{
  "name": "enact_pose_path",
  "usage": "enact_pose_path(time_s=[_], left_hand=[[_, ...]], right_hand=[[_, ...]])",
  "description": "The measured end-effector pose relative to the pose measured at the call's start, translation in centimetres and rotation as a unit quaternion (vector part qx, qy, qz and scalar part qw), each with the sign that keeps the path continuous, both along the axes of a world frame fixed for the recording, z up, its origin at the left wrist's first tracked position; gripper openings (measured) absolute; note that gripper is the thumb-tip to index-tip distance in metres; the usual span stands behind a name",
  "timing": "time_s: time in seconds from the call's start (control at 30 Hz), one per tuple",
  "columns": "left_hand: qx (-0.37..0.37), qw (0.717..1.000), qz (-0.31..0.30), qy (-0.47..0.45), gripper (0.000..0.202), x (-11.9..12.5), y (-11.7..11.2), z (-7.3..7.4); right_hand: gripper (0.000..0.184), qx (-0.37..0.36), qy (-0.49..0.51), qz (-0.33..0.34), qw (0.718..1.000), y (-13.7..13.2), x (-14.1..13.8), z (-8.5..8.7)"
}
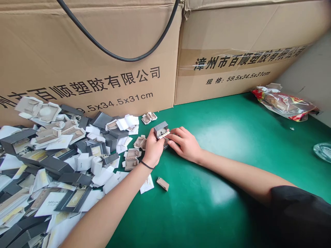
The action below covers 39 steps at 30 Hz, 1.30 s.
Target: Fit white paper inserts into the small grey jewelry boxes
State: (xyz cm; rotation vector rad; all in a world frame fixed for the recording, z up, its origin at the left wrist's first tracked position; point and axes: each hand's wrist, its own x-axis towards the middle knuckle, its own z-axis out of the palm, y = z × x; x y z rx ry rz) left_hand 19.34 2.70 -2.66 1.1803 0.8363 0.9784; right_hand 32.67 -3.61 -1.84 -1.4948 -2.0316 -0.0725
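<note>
My left hand [153, 150], with a dark band at its wrist, is closed round a small dark grey box [160, 128]. The box has an open side facing me, with a pale inside and dark bits along its lower edge. From the right, my right hand [186, 144] meets the box's lower corner, its fingers bent and closed on a pale edge there. Part of another small piece under the fingers is mostly hidden. Close to my left hand lie several folded brown card inserts [131, 159]. A small brown card piece [162, 184] lies nearer me on the green table [207, 193].
A big heap of grey boxes [55, 165] and white card pieces covers the left side. Two large cartons [144, 31] stand along the back, a black cable [124, 58] hanging before them. At right are a red plastic food bag [284, 105] and a glass object [323, 151].
</note>
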Motion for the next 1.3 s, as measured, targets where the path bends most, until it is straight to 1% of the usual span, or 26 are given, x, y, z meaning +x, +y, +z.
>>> enact_pose_path(time_s=[0.1, 0.37, 0.57, 0.77, 0.87, 0.97, 1.1, 1.2, 1.3], left_hand=[[0.003, 1.0, 0.0, 0.003, 0.033, 0.0, 0.0, 0.1], [0.003, 1.0, -0.014, 0.024, 0.036, 0.0, 0.1, 0.2], [0.025, 0.998, -0.012, 0.055, 0.036, -0.1, 0.2, 0.1], [0.078, 0.995, -0.019, 0.066, 0.039, -0.2, 0.1, -0.2], [0.083, 0.994, -0.015, 0.064, 0.038, -0.2, 0.1, -0.3], [0.055, 0.997, -0.015, 0.048, 0.035, -0.1, 0.1, -0.2], [-0.021, 1.0, -0.013, -0.012, 0.035, -0.1, -0.1, 0.5], [-0.072, 0.997, -0.016, -0.036, 0.038, -0.3, -0.1, 1.7], [-0.101, 0.992, -0.009, -0.078, 0.04, -0.7, 0.1, 3.2]], right_hand=[[0.034, 0.011, 0.01, 0.005, 1.0, 0.0, 0.0, 0.1], [0.044, -0.036, -0.032, -0.009, 0.999, 0.0, 0.0, 0.0], [0.051, -0.063, -0.037, -0.017, 0.997, 0.1, -0.1, 0.1], [0.053, -0.078, -0.055, -0.024, 0.995, 0.1, -0.1, 0.3], [0.052, -0.078, -0.056, -0.02, 0.995, 0.2, -0.1, 0.3], [0.05, -0.066, -0.041, -0.012, 0.997, 0.4, 0.0, 0.2], [0.042, -0.007, 0.036, 0.016, 0.999, 0.7, 0.1, -0.2], [0.037, 0.04, 0.105, 0.027, 0.993, 0.9, 0.3, -0.6], [0.028, 0.073, 0.185, -0.001, 0.98, 0.9, 0.2, -0.8]])
